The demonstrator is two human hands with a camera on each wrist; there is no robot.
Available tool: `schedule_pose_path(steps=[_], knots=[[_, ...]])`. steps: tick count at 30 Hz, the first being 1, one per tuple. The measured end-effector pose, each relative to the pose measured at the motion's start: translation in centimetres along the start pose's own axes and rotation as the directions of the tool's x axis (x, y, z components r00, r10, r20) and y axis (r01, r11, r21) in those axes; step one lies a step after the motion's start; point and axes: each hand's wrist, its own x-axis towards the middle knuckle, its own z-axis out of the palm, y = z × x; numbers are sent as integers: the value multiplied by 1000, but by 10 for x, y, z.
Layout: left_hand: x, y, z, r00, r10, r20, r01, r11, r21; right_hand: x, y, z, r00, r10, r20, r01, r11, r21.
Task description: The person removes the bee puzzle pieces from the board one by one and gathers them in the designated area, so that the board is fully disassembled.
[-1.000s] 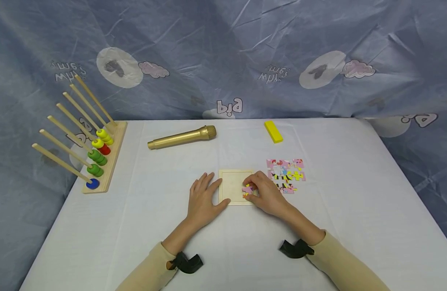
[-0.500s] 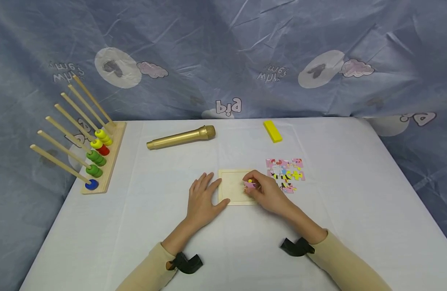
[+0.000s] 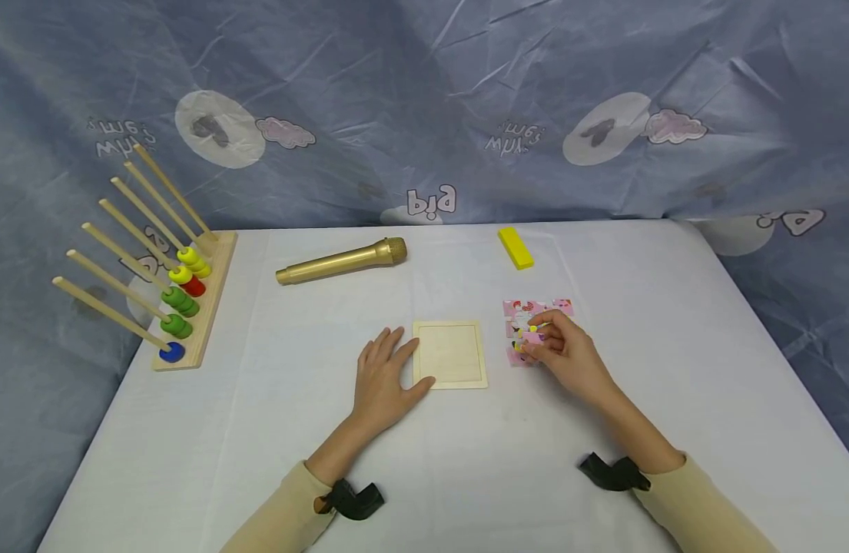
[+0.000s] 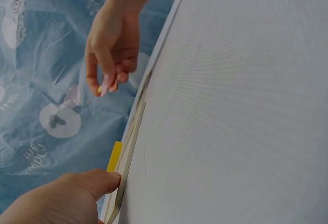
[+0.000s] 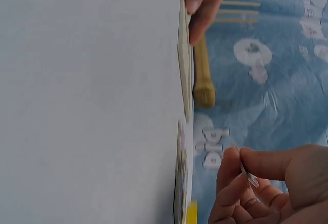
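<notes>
A square wooden puzzle tray (image 3: 452, 355) lies on the white table with its bare inner panel showing. My left hand (image 3: 385, 382) rests with spread fingers at its left side, the thumb touching the lower left rim, as the left wrist view also shows. To the right, my right hand (image 3: 571, 355) pinches a pink and yellow jigsaw piece (image 3: 532, 338) between thumb and fingers, above the table. The right wrist view shows the pinched piece (image 5: 251, 177) edge-on. Under and behind that hand lie several pink jigsaw pieces (image 3: 517, 309), partly hidden by it.
A gold microphone (image 3: 343, 261) lies at the back, left of centre. Farther right is a yellow block (image 3: 515, 248). A wooden bead abacus (image 3: 213, 299) with upright rods stands at the left edge. Patterned blue-grey cloth (image 3: 369, 100) hangs behind the table.
My right hand has lifted the jigsaw piece from over the tray's right side and carried it right, above the other pieces. My left hand has stayed at the tray.
</notes>
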Motion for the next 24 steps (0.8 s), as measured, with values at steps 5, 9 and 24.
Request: schedule_pose_path(steps=[5,9,24], knots=[[0,0,1,1000,8,-10,-8,1000,1,-11,15,-29,997,33,-67,-37,997,-61],[0,0,1,1000,6,-7,-6,1000,0,-18,22,-46,991,77,-111,-86,993,-76],[0,1,0,1000,-5,1,5,1000,-14,-24,39,-46,987,101,-127,-126,971,-205]])
